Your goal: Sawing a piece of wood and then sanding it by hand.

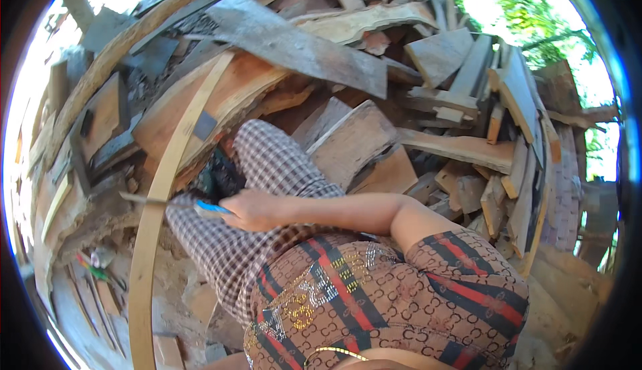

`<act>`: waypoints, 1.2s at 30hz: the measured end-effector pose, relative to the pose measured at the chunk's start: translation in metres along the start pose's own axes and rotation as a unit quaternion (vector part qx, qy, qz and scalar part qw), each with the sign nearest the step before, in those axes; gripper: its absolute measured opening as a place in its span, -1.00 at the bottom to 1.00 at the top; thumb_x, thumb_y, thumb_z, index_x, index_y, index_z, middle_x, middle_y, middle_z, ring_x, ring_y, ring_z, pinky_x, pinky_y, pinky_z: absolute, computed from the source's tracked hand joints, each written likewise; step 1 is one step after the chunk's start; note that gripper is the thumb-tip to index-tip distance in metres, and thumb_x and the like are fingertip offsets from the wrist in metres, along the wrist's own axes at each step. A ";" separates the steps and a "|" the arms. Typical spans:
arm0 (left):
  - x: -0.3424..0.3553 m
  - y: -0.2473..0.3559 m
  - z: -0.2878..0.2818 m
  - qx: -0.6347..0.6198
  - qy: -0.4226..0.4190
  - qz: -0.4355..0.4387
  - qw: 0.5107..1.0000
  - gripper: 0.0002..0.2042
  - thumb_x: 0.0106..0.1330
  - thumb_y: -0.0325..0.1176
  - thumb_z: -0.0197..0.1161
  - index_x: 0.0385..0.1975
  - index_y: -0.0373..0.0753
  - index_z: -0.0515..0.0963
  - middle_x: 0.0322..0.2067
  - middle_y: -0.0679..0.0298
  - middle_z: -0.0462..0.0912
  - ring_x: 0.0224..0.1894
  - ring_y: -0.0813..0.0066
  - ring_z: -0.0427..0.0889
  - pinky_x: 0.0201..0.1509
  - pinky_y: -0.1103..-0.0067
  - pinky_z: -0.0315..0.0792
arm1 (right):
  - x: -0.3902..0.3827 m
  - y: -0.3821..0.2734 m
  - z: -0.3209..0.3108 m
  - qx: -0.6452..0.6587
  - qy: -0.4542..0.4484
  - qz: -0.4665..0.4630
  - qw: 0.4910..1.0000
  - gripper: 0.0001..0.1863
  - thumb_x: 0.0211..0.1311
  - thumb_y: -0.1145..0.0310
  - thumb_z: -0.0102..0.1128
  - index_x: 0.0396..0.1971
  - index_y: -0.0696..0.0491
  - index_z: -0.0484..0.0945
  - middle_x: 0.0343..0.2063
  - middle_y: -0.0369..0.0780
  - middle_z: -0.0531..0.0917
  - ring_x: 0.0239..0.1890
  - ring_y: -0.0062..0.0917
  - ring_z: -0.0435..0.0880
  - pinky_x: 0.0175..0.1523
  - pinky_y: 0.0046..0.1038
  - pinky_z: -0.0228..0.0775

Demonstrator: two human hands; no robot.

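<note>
My right hand [253, 209] is closed around a blue-handled tool [212, 207] above my checked trousers. Its thin, narrow blade points left and crosses a long pale wooden strip [155, 216]; whether it is a knife, a file or a saw I cannot make out. The strip curves in the view from the wood pile down to the lower edge, left of my legs. My left hand is out of view; only a little skin [226, 362], perhaps of my left arm, shows at the bottom edge.
A heap of offcuts and planks surrounds my legs, with a wide grey board [294, 39] lying across it. Boards lean upright on the right [521, 96]. A rough pole [120, 56] slants at the left. Small red and green items [93, 268] lie at lower left.
</note>
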State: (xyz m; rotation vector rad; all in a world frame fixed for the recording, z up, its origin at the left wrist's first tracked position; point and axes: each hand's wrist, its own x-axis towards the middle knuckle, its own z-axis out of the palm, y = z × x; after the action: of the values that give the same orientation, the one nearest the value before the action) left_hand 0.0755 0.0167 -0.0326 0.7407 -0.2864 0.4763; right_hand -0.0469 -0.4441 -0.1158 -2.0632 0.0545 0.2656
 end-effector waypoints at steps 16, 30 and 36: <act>-0.026 0.007 0.107 -0.060 -0.001 0.123 0.991 -0.53 0.05 0.18 0.17 -0.51 -0.18 0.37 -0.72 0.45 0.29 -0.68 0.68 0.32 -0.47 0.71 0.19 | -0.080 0.009 -0.073 0.149 0.077 0.214 0.962 -0.74 0.35 0.29 -0.05 -0.50 0.10 0.43 -0.77 -0.41 0.38 -0.77 -0.81 0.29 -0.66 -0.65 0.09; -0.040 0.030 0.080 0.127 0.140 0.175 0.966 -0.25 0.04 0.56 -0.24 -0.33 -0.17 0.24 -0.58 0.37 0.28 -0.56 0.60 0.25 -0.43 0.59 0.20 | -0.049 -0.006 -0.032 0.021 -0.011 0.059 0.998 -0.77 0.27 0.28 -0.01 -0.34 0.16 0.49 -0.62 0.01 0.53 -0.55 -0.09 0.54 -0.42 -0.23 0.31; -0.043 0.030 0.088 0.114 0.117 0.171 0.971 -0.27 0.05 0.55 -0.25 -0.36 -0.15 0.23 -0.61 0.39 0.24 -0.59 0.62 0.23 -0.45 0.63 0.17 | 0.013 -0.017 -0.011 -0.022 -0.039 0.049 0.998 -0.75 0.28 0.25 -0.04 -0.33 0.15 0.46 -0.65 0.01 0.53 -0.55 -0.06 0.55 -0.44 -0.16 0.32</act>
State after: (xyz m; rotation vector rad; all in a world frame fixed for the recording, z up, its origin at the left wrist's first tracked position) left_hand 0.0165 -0.0390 0.0290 0.8538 -0.1369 0.9295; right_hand -0.0294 -0.4445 -0.0987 -2.0939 0.1026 0.4115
